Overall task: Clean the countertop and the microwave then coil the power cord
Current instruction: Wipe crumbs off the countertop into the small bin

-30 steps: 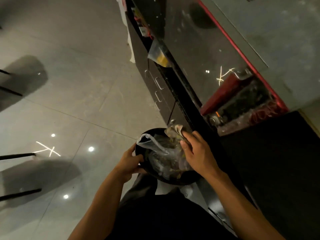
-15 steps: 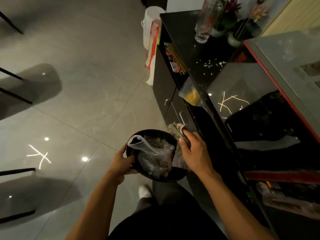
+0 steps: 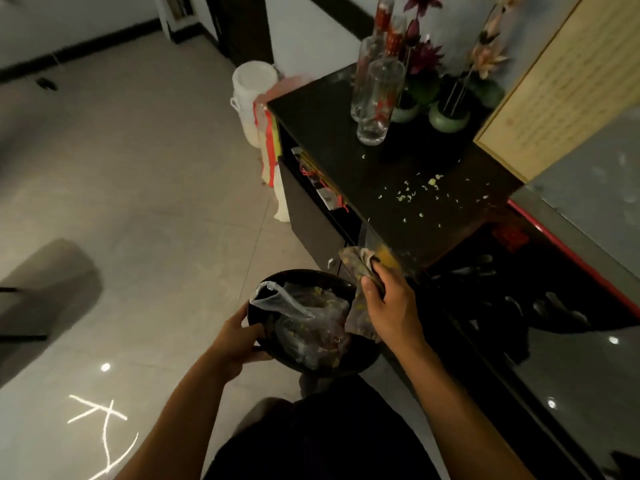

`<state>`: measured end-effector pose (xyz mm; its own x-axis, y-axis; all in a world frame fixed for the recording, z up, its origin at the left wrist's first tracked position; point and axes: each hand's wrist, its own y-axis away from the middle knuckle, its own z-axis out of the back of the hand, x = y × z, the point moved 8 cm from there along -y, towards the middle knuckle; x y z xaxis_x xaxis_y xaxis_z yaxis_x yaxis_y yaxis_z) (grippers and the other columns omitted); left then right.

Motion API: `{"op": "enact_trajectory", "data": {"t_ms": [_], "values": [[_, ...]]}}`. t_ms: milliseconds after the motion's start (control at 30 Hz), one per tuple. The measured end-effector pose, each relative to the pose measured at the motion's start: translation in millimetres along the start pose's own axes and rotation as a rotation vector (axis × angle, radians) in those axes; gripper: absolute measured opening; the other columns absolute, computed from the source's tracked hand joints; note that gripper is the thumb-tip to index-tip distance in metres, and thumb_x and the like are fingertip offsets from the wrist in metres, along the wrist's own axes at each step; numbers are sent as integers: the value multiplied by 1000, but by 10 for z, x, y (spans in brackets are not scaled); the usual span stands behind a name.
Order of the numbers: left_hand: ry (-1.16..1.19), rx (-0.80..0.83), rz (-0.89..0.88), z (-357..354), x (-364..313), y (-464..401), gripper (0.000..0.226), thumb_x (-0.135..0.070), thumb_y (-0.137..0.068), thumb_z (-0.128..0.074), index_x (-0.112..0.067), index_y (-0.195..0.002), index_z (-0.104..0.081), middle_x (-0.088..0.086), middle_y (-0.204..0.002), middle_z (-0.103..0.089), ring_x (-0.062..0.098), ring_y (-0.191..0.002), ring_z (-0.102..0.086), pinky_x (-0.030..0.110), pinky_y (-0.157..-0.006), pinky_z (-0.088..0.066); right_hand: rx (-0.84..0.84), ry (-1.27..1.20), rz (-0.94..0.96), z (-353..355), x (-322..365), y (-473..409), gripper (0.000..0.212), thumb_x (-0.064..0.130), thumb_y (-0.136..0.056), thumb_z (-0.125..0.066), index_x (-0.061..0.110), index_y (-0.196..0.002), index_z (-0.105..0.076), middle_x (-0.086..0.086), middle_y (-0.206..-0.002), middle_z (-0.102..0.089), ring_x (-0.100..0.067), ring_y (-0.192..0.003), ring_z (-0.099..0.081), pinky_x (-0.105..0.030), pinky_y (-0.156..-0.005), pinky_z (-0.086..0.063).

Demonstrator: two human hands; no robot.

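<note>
The rag (image 3: 358, 268) sits a little below the middle of the frame, bunched in the right hand (image 3: 389, 306), whose fingers curl round it, just above the black bowl (image 3: 304, 282). It looks soft, floppy and light, so a tight fist on the bunched part should hold it best. The left hand (image 3: 239, 341) grips the bowl's near rim, fingers curled under. A thin, crinkly plastic bag (image 3: 287, 306) lies in the bowl. Small pale crumbs (image 3: 407, 195) dot the dark tabletop (image 3: 346, 150) at upper right. What is inside the bag is too murky to tell. No power cord shows.
</note>
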<state>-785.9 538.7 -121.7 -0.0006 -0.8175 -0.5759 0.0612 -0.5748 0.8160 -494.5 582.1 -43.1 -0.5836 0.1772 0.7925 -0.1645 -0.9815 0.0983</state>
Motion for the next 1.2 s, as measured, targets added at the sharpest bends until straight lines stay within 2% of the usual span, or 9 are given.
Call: {"op": "enact_trajectory", "data": {"t_ms": [133, 267, 367, 433, 567, 733, 900, 1067, 1200], "values": [[-103, 68, 3, -12, -532, -368, 71, 15, -93, -47, -30, -147, -50, 18, -118, -63, 41, -81, -74, 53, -69, -65, -109, 2, -67, 24, 14, -361, 41, 27, -100, -56, 15, -139, -55, -6, -130, -58, -11, -118, -54, -7, -93, -36], [-183, 153, 12, -70, -932, -733, 72, 18, -92, -46, -36, -138, -52, 14, -113, -63, 43, -86, -71, 42, -56, -64, -218, 8, -176, 37, -51, -527, 41, 26, -99, -58, 15, -138, -56, -3, -121, -59, -9, -109, -53, -3, -88, -36], [-244, 229, 29, -120, -1198, -1041, 72, 17, -91, -48, -37, -139, -52, 13, -122, -62, 46, -100, -69, 49, -68, -65, -330, 22, -279, 37, -118, -549, 42, 26, -99, -59, 13, -138, -56, -6, -120, -59, -14, -110, -55, -25, -92, -44], [-292, 265, 36, -140, -1373, -1260, 74, 17, -90, -47, -35, -142, -52, 14, -126, -61, 48, -105, -68, 54, -77, -64, -416, 22, -379, 41, -145, -530, 43, 25, -99, -59, 12, -139, -55, -8, -122, -59, -14, -111, -55, -25, -93, -41], [-367, 369, 85, -203, -1758, -1536, 73, 16, -91, -50, -36, -143, -51, 17, -125, -62, 49, -104, -67, 53, -68, -65, -614, 58, -574, 21, -52, -440, 45, 25, -99, -59, 13, -142, -53, -12, -125, -59, -24, -115, -57, -27, -94, -40], [-492, 466, 75, -313, -2180, -1776, 74, 15, -94, -50, -33, -150, -45, 15, -114, -65, 51, -102, -67, 56, -76, -63, -790, 149, -749, -14, 76, -466, 43, 26, -99, -56, 13, -140, -52, -17, -122, -59, -31, -110, -58, -28, -90, -41], [-563, 518, 107, -404, -2400, -1949, 75, 16, -92, -50, -30, -152, -45, 18, -118, -65, 47, -98, -69, 47, -62, -65, -815, 245, -830, 83, 100, -723, 37, 22, -100, -54, 8, -135, -51, -19, -117, -55, -36, -100, -59, -32, -82, -43], [-593, 534, 122, -487, -2518, -2034, 79, 18, -89, -52, -30, -152, -47, 20, -118, -65, 44, -93, -68, 47, -65, -65, -699, 371, -869, 319, 18, -1150, 43, 15, -102, -50, 6, -142, -38, -23, -130, -44, -40, -101, -61, -44, -85, -49], [-593, 534, 150, -547, -2537, -2061, 77, 17, -91, -53, -29, -152, -46, 22, -119, -63, 43, -87, -69, 45, -60, -65, -583, 515, -913, 534, -127, -1350, 60, 5, -96, -57, 5, -147, -25, -25, -137, -35, -38, -101, -63, -40, -93, -50]]}}
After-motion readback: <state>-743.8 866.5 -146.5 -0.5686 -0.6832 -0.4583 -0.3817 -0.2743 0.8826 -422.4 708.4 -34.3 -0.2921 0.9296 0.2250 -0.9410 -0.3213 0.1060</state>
